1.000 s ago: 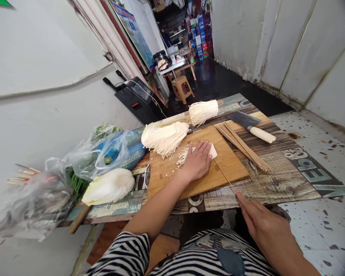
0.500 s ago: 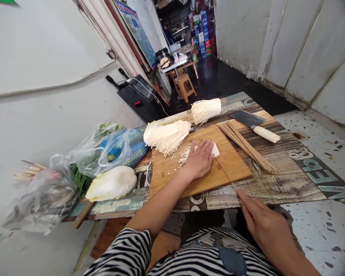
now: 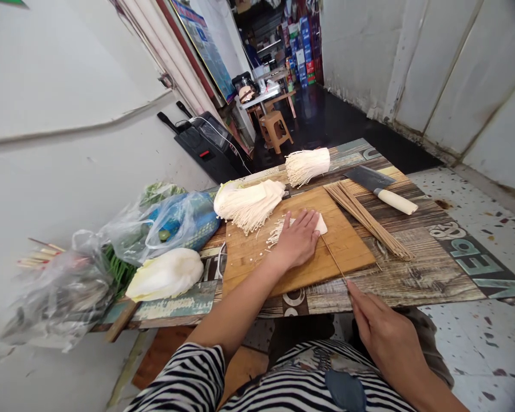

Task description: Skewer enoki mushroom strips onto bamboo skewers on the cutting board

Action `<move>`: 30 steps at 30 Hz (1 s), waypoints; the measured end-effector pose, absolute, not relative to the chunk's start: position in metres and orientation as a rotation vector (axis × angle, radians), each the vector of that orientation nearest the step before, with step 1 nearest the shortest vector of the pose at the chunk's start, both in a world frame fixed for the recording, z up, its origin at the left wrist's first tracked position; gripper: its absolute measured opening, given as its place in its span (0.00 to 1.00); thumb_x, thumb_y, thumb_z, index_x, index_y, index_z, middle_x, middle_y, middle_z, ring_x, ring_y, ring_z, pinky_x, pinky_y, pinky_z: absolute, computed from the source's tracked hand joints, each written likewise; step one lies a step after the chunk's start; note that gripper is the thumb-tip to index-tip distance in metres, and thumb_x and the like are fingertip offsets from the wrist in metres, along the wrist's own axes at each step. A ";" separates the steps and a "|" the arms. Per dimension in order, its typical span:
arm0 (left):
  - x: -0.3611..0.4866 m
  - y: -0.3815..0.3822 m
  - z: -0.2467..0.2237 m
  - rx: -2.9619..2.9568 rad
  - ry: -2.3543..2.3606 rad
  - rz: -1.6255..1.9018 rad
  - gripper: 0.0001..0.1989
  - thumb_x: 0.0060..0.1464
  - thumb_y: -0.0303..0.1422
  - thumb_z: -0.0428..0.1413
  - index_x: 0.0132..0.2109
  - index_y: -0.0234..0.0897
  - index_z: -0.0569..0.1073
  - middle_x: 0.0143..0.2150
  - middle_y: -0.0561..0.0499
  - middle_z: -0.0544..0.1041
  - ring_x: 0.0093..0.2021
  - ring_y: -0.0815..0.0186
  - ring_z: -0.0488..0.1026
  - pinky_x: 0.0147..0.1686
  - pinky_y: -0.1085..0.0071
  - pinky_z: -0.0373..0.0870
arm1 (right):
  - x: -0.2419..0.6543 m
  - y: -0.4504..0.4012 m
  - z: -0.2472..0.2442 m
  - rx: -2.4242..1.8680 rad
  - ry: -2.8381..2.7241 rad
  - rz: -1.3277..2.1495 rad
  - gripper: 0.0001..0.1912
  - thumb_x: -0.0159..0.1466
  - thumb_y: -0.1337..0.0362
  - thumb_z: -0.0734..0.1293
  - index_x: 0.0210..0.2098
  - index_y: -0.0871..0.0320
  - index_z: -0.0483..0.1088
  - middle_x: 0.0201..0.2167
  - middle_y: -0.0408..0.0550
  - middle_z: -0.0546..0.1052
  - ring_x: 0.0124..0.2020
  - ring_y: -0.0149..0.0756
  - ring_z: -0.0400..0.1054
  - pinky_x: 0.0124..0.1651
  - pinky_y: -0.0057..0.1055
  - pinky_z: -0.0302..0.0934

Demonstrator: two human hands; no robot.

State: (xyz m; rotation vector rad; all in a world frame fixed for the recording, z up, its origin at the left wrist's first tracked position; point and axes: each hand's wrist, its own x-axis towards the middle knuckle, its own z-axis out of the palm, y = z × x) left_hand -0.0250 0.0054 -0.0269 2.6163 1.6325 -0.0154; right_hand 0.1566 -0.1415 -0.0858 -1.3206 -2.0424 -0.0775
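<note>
My left hand [image 3: 299, 237] lies flat, fingers stretched, on a small bunch of enoki mushrooms [image 3: 276, 232] on the wooden cutting board [image 3: 257, 269]. The bunch's white root end shows past my fingertips. At the front edge of the board, my right hand [image 3: 384, 323] pinches a thin wooden skewer [image 3: 333, 258]. Its far tip meets the root end of the bunch beneath my left hand; how deep it goes in is hidden. A larger pile of enoki [image 3: 253, 203] rests on the board's far left corner.
Right of the board lie a bundle of skewers [image 3: 364, 220] and a cleaver [image 3: 384, 189]. Another enoki bunch [image 3: 308, 166] sits at the table's far edge. A napa cabbage [image 3: 166, 273] and plastic bags of vegetables [image 3: 175, 220] crowd the left side.
My right hand has moved slightly left and toward the board, and less of the skewer shows between it and the mushrooms. My left hand stays in place.
</note>
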 end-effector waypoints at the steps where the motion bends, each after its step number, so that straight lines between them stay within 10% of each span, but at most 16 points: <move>1: -0.025 0.005 -0.027 2.613 1.633 -0.018 0.26 0.68 0.37 0.33 0.69 0.35 0.51 0.71 0.50 0.52 0.71 0.62 0.45 0.69 0.49 0.33 | 0.156 -0.141 -0.085 -1.321 -2.038 -0.078 0.17 0.68 0.71 0.58 0.54 0.69 0.67 0.36 0.53 0.78 0.31 0.34 0.74 0.32 0.28 0.66; 30: -0.024 0.006 -0.025 2.605 1.635 -0.035 0.27 0.68 0.37 0.34 0.69 0.34 0.50 0.71 0.50 0.52 0.72 0.63 0.44 0.69 0.50 0.34 | 0.131 -0.123 -0.054 -1.544 -2.113 -0.027 0.18 0.63 0.74 0.58 0.48 0.68 0.74 0.34 0.52 0.81 0.26 0.35 0.75 0.25 0.28 0.63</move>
